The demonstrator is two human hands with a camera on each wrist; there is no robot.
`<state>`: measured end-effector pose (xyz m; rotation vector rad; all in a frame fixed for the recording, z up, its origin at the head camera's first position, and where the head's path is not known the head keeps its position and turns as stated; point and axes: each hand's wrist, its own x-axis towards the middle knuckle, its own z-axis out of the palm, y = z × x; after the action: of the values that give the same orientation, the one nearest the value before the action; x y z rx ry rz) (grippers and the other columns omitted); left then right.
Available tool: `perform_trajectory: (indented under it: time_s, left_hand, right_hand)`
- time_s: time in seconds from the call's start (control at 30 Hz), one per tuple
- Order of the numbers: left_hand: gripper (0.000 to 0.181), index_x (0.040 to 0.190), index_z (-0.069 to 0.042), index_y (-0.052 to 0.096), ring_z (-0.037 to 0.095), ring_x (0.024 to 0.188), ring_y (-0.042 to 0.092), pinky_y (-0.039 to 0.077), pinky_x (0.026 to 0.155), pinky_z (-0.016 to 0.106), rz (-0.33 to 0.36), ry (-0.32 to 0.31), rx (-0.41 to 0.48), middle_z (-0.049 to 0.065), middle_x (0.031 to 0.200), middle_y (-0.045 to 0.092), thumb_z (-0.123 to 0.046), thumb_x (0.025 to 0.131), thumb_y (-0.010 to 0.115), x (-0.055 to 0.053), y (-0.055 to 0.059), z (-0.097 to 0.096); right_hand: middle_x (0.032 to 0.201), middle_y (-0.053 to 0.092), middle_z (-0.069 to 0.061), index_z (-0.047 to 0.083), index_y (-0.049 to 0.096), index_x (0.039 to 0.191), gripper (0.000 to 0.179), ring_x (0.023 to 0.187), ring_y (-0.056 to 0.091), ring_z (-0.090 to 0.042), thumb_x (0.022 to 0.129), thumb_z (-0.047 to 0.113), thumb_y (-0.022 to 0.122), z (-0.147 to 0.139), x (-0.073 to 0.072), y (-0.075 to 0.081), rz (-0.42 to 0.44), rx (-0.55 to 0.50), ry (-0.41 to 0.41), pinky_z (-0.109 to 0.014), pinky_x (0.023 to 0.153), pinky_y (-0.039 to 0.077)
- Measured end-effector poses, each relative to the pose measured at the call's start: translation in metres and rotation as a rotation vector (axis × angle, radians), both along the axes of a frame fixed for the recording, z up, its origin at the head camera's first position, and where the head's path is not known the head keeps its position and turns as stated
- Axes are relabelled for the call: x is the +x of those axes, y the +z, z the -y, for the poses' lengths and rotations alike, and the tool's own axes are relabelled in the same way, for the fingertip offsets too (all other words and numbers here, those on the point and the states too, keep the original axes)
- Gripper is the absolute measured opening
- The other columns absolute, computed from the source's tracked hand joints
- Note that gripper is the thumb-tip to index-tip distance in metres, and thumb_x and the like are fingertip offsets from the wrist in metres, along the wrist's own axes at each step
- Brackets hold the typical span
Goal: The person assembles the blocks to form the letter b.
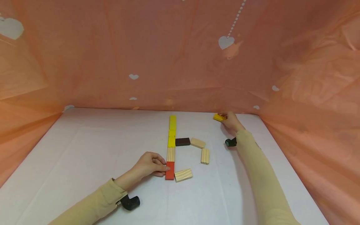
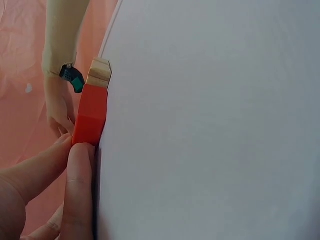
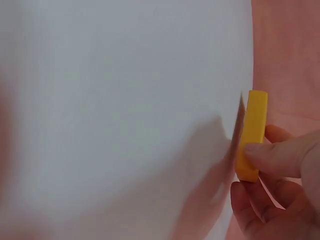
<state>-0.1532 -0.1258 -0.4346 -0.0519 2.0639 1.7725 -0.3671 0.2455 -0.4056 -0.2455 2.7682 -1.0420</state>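
Observation:
In the head view, a column of flat wooden blocks runs up the white table: two yellow blocks (image 1: 172,131), a striped natural block (image 1: 171,154) and a red block (image 1: 170,173) at the near end. My left hand (image 1: 149,165) pinches the red block from its left side, the thumb reaching over its top; the left wrist view shows fingertips at the end of the red block (image 2: 91,114). Near the table's far edge, my right hand (image 1: 232,122) holds another yellow block (image 1: 218,117). The right wrist view shows this yellow block (image 3: 253,132) between thumb and fingers, above its shadow.
Right of the column lie a dark brown block (image 1: 182,142), a plain pale block (image 1: 197,143) and a striped block (image 1: 205,156) in a curve. Another striped block (image 1: 183,175) lies slanted beside the red one. An orange curtain (image 1: 168,62) with hearts surrounds the table (image 1: 118,134).

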Motion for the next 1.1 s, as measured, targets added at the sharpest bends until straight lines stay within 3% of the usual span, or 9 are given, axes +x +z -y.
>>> perform_trajectory:
  time_s: [0.2,0.3,0.43,0.7,1.1]
  left_hand:
    - [0.03,0.094,0.007,0.062,0.019,0.06,0.067,0.06,0.061,0.033,0.004,-0.002,-0.005,0.012,0.075,0.064,-0.003,0.074,0.081,-0.001,0.002,0.0]
    - [0.03,0.094,0.008,0.062,0.019,0.06,0.067,0.06,0.061,0.033,0.002,0.007,-0.01,0.012,0.075,0.065,-0.003,0.074,0.081,-0.001,0.003,0.0]
    - [0.03,0.095,0.007,0.062,0.019,0.059,0.066,0.06,0.06,0.033,-0.006,0.016,-0.025,0.012,0.074,0.064,-0.003,0.074,0.082,-0.002,0.003,0.001]
    - [0.031,0.096,0.007,0.063,0.019,0.059,0.066,0.06,0.059,0.032,-0.01,0.027,-0.052,0.011,0.074,0.064,-0.005,0.074,0.082,-0.004,0.002,0.002]
    - [0.03,0.095,0.006,0.063,0.018,0.058,0.066,0.06,0.059,0.032,-0.001,0.041,-0.065,0.011,0.074,0.064,-0.004,0.074,0.082,-0.003,0.004,0.003]
  right_hand:
    - [0.13,0.05,-0.027,-0.007,0.053,0.129,0.044,0.12,0.045,-0.039,0.085,-0.012,0.049,0.0,0.007,0.006,-0.105,0.049,0.074,-0.051,0.106,0.037]
    - [0.131,0.051,-0.02,-0.001,0.053,0.13,0.041,0.12,0.044,-0.035,0.089,-0.007,0.052,0.001,0.014,0.012,-0.069,0.013,0.061,-0.05,0.106,0.037]
    - [0.13,0.053,-0.016,0.004,0.054,0.13,0.039,0.118,0.046,-0.034,0.091,0.001,0.061,0.003,0.02,0.02,-0.091,0.011,0.102,-0.051,0.105,0.038]
    - [0.124,0.057,-0.021,-0.004,0.058,0.126,0.035,0.112,0.052,-0.037,0.091,-0.007,0.056,0.009,0.036,0.038,-0.25,0.025,0.266,-0.053,0.097,0.045]
    - [0.127,0.057,-0.013,0.002,0.058,0.127,0.041,0.114,0.052,-0.03,0.088,-0.01,0.061,0.016,0.086,0.059,-0.295,0.027,0.418,-0.048,0.093,0.049]
